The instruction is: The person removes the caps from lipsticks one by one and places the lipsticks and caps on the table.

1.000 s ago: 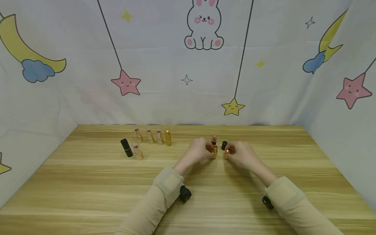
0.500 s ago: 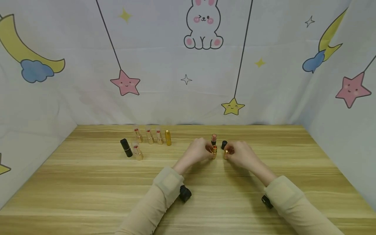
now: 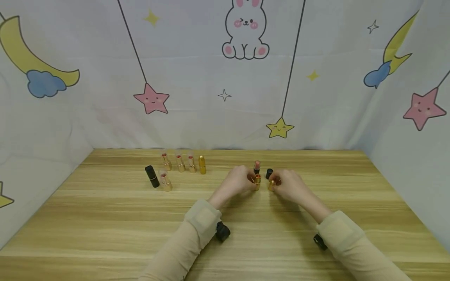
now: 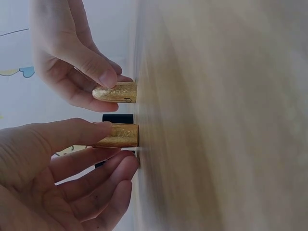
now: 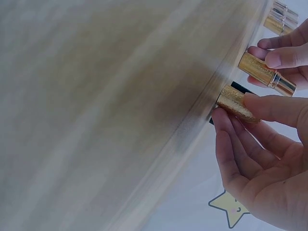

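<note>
My left hand (image 3: 240, 180) pinches an uncapped gold lipstick (image 3: 258, 182) between thumb and fingers; it stands upright on the table. Beside it, my right hand (image 3: 288, 184) pinches the rounded gold cap (image 3: 271, 185), whose lower rim meets the tabletop. In the left wrist view the gold cap (image 4: 118, 92) and the gold lipstick base (image 4: 122, 135) stand a small gap apart. Behind the hands are an uncapped pinkish lipstick (image 3: 257, 166) with a dark base and a short black cap (image 3: 269, 173).
At the left rear of the wooden table (image 3: 225, 249) stand several clear-capped lipsticks (image 3: 180, 164), a closed gold bullet-shaped lipstick (image 3: 202, 165) and a black lipstick (image 3: 152, 176). A white printed curtain (image 3: 197, 78) hangs behind the table.
The hands and lipsticks keep practically the same places on the table. Only a slight shift of the whole head view shows.
</note>
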Action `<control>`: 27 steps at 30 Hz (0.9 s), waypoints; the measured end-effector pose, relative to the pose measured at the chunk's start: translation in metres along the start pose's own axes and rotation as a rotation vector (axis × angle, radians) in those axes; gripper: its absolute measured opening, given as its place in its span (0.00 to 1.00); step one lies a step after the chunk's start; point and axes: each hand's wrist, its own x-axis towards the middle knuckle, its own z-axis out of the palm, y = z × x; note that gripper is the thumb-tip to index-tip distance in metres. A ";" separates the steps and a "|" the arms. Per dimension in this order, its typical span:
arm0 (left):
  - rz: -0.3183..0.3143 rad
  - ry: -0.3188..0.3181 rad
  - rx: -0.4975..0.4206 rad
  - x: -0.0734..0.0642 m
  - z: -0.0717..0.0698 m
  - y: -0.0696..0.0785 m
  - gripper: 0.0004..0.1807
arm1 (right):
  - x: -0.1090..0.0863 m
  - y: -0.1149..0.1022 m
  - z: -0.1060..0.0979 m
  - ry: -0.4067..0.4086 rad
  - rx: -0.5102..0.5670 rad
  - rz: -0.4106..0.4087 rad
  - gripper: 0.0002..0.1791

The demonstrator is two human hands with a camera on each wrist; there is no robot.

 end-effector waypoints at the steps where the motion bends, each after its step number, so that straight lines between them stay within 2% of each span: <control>1: 0.003 0.001 0.003 0.000 0.000 0.000 0.10 | 0.000 0.000 0.000 0.001 -0.002 0.000 0.09; 20: -0.028 -0.005 -0.068 -0.003 -0.003 -0.003 0.09 | -0.002 0.000 -0.002 -0.041 0.025 0.032 0.11; 27: -0.048 0.045 -0.090 -0.011 -0.006 -0.007 0.15 | -0.010 0.002 -0.007 -0.068 0.029 0.080 0.16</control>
